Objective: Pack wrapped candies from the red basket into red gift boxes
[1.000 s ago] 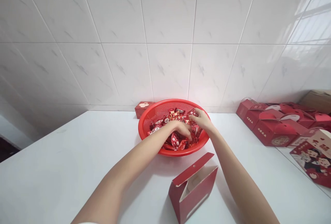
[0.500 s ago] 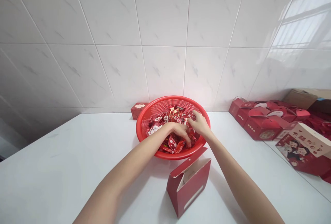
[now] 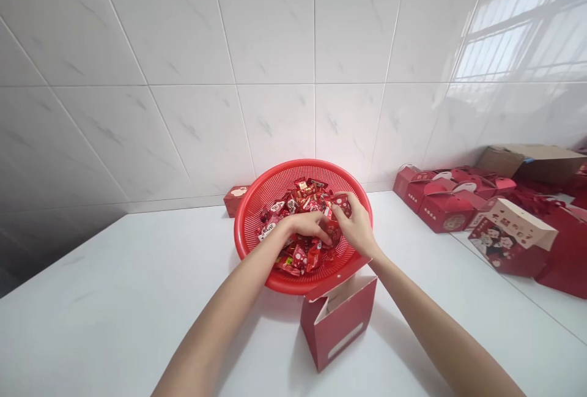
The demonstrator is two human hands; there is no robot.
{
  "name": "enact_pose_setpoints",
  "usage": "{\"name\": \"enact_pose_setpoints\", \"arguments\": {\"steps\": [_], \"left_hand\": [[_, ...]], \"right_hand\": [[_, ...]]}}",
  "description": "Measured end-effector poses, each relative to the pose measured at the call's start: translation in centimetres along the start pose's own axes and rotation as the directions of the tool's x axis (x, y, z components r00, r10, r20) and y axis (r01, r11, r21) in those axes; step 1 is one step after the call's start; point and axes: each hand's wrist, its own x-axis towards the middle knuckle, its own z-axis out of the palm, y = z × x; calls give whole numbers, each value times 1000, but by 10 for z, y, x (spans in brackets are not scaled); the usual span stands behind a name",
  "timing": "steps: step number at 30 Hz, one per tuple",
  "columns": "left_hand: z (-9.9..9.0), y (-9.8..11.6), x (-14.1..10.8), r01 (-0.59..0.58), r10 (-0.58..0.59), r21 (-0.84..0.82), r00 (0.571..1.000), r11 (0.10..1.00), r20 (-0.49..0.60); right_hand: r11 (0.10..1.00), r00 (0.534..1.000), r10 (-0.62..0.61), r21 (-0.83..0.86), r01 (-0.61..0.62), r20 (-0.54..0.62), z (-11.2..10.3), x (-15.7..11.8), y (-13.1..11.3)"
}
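A red plastic basket (image 3: 254,198) with perforated walls holds a heap of wrapped candies (image 3: 298,256), mostly red, some dotted or with white labels. Inside it, my left hand (image 3: 308,224) is closed, its fingers curled down round a red wrapped candy, partly hidden by the fingers. My right hand (image 3: 356,224) reaches over the basket's right side and pinches a dark red dotted candy (image 3: 341,202) between thumb and fingers. Just in front of the basket, between my forearms, a red paper box (image 3: 343,330) stands upright with its top open; its contents are not visible.
Behind the basket's left side sits a small red box (image 3: 235,200) near the tiled wall. To the right stand several red gift boxes (image 3: 444,210), a picture-printed box (image 3: 509,244) and a brown cardboard box (image 3: 527,161). All rest on a white tabletop (image 3: 114,299).
The view has shifted slightly to the right. Both hands are still in the basket; my right hand now lifts the dotted candy more clearly into sight, and my left fingers have curled in.
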Motion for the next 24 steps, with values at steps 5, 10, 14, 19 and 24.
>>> {"name": "enact_pose_setpoints", "arguments": {"steps": [5, 10, 14, 19, 24], "left_hand": [[-9, -4, -6, -65, 60, -49, 992, 997, -108], [-16, -8, -7, -129, 102, -107, 968, 986, -230], [-19, -8, -10, -117, 101, -55, 967, 992, -235], [-7, 2, -9, -58, 91, 226, 986, 972, -139], [7, 9, -6, -73, 116, 322, 986, 944, -116]], "right_hand": [[995, 997, 16, 95, -9, -72, 1, -6, -1], [994, 995, -8, 104, 19, -103, 1, -7, -4], [991, 992, 20, 136, -3, -125, 2, -6, -2], [984, 980, 41, 176, -6, -195, 1, -7, 2], [989, 976, 36, 146, -5, -213, 0, -10, -2]]}}
